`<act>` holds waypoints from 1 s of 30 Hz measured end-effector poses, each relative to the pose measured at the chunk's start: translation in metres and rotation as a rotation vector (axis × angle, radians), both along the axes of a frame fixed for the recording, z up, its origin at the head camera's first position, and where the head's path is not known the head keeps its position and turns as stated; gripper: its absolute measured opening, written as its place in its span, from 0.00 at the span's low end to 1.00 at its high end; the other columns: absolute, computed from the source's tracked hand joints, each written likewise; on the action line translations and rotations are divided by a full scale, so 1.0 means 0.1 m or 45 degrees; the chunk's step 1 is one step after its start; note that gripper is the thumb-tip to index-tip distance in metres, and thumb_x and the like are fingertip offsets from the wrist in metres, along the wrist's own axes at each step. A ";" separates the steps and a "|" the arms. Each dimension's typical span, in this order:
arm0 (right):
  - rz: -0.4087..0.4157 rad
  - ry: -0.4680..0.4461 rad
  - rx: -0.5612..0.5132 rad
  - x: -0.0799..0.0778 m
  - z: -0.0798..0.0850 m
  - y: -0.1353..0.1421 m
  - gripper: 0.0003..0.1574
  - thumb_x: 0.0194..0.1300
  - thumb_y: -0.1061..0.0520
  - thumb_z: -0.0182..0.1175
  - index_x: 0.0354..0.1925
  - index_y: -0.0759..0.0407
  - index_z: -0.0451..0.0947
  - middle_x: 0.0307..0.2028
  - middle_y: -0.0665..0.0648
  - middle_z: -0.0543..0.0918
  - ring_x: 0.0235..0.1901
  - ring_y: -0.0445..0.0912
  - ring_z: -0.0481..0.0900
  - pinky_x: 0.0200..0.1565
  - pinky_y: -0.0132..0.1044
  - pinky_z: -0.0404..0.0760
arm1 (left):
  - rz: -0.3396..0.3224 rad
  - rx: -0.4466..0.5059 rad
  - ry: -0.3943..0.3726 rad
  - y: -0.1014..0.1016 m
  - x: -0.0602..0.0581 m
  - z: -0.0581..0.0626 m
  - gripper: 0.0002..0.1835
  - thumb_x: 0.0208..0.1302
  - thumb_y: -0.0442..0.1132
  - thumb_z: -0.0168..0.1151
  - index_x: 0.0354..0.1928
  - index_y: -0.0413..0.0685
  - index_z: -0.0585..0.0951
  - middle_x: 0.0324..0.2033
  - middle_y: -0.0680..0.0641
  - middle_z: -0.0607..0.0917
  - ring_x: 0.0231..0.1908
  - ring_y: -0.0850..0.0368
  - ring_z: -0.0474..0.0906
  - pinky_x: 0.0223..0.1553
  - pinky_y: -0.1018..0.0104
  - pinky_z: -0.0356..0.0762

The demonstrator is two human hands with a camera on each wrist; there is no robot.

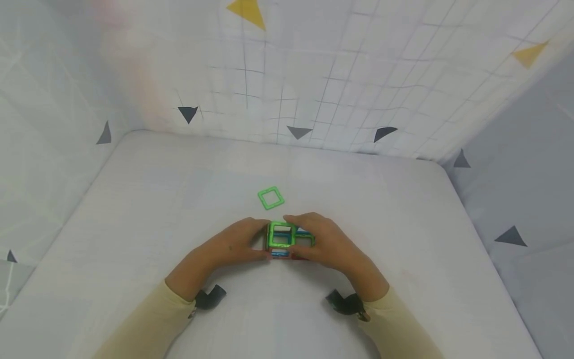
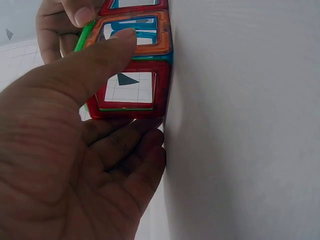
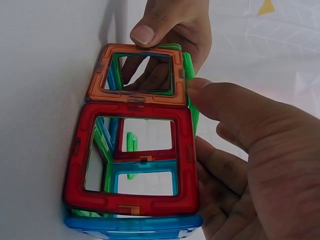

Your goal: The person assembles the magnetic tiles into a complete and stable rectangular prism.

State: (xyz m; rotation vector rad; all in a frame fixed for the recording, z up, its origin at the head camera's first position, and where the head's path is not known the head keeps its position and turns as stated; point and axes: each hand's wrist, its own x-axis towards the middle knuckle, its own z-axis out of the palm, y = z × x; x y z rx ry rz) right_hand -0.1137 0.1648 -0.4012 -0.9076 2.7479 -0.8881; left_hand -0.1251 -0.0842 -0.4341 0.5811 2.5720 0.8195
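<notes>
A low block of square magnetic tiles [image 3: 79, 160], two cells long, stands on the table before me. Its near side shows a red tile [image 2: 162, 90] and an orange tile [image 3: 96, 75], with blue and green tiles behind. Over its left cell lies a green magnetic tile [image 1: 281, 245]. My right hand [image 1: 326, 240] pinches this green tile, thumb at its near edge and fingers at the far side. At the left end my left hand [image 1: 237, 243] grips the block, thumb on the near side and fingers round the far side.
A loose green square tile [image 1: 262, 201] lies flat on the white table [image 1: 202, 174] beyond the block. Pale cloth walls [image 1: 305, 65] with grid lines and triangles rise behind the table and along both sides. Dark wrist mounts [image 1: 345, 302] sit under the sleeves.
</notes>
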 end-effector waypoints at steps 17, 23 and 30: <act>0.042 0.008 0.033 -0.03 0.03 -0.03 0.42 0.58 0.49 0.74 0.68 0.45 0.72 0.58 0.50 0.80 0.54 0.46 0.77 0.54 0.44 0.80 | -0.016 0.030 -0.001 -0.01 0.00 0.00 0.42 0.53 0.55 0.76 0.70 0.56 0.71 0.64 0.54 0.76 0.68 0.57 0.68 0.69 0.56 0.66; 0.054 -0.048 0.103 -0.05 0.13 -0.03 0.41 0.58 0.48 0.73 0.69 0.45 0.72 0.59 0.50 0.80 0.55 0.47 0.77 0.56 0.43 0.80 | -0.038 0.051 0.017 -0.01 -0.02 -0.02 0.41 0.53 0.55 0.76 0.69 0.57 0.71 0.64 0.55 0.76 0.67 0.58 0.68 0.69 0.56 0.66; 0.059 -0.078 0.210 -0.13 0.34 0.02 0.37 0.62 0.48 0.70 0.68 0.45 0.72 0.61 0.51 0.80 0.61 0.49 0.76 0.63 0.48 0.76 | -0.033 0.044 0.015 -0.01 -0.01 -0.01 0.42 0.53 0.54 0.76 0.69 0.57 0.71 0.64 0.55 0.76 0.67 0.58 0.68 0.69 0.57 0.67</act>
